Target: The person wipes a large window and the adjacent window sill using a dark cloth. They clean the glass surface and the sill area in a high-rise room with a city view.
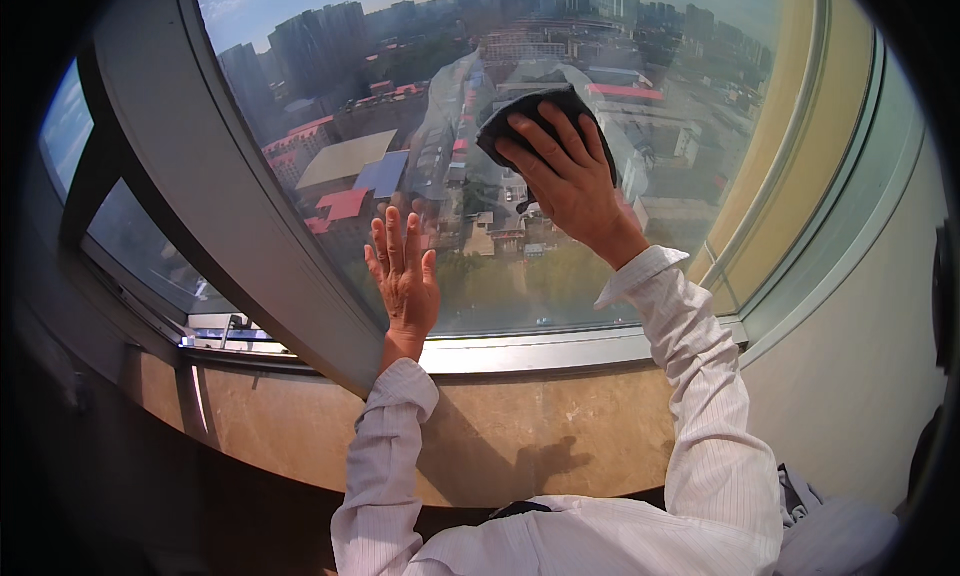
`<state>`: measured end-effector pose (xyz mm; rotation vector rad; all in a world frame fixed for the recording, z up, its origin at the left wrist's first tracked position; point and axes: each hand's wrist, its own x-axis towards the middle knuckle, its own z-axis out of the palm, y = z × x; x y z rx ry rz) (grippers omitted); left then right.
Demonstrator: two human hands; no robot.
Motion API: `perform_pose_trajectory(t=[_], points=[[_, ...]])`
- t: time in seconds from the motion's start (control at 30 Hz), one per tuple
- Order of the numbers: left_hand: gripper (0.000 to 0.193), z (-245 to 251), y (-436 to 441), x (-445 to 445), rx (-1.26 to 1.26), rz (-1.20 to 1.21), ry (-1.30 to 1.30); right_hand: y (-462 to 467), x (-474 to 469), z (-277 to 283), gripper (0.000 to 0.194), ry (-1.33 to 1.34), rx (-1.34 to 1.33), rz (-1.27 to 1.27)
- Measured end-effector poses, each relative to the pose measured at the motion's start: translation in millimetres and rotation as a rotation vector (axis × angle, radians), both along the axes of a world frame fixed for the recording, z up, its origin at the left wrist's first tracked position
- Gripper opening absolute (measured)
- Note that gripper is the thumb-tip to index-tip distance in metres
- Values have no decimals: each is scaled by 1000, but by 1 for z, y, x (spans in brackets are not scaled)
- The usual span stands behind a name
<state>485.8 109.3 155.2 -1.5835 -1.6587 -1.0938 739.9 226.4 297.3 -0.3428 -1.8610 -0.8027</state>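
Observation:
Under the spread fingers of my right hand lies a dark grey cloth, pressed flat against a large window pane. A corner of the cloth hangs below my palm. My left hand is raised at the lower left of the same pane with its fingers apart, holding nothing. Its fingertips are at or close to the glass; whether they touch cannot be made out. Faint reflections of my hand and sleeves show in the glass.
A wide window post stands left of the pane, with another window beyond it. Below the metal bottom frame runs a tan stone sill. A white wall is on the right. Buildings appear far below outside.

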Motion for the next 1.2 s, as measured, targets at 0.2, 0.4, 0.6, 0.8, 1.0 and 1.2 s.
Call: perform_pose_trajectory(t=[0.2, 0.4, 0.6, 0.8, 1.0, 1.2], points=[[70, 11, -36, -5, -121, 6, 52, -10, 5, -65, 45, -87, -171, 69], [52, -31, -105, 4, -142, -72, -269, -32, 3, -160, 35, -324, -379, 263], [58, -152, -185, 23, -568, 76, -403, -71, 8, -295, 35, -497, -770, 516], [71, -199, -238, 61, -917, 323, -609, -91, -15, -335, 43, -703, -844, 448], [70, -227, -242, 79, -842, 395, -504, -103, -76, -331, 64, -806, -891, 421], [66, -244, -249, 82, -725, 440, -369, -106, -62, -336, 69, -809, -923, 397]])
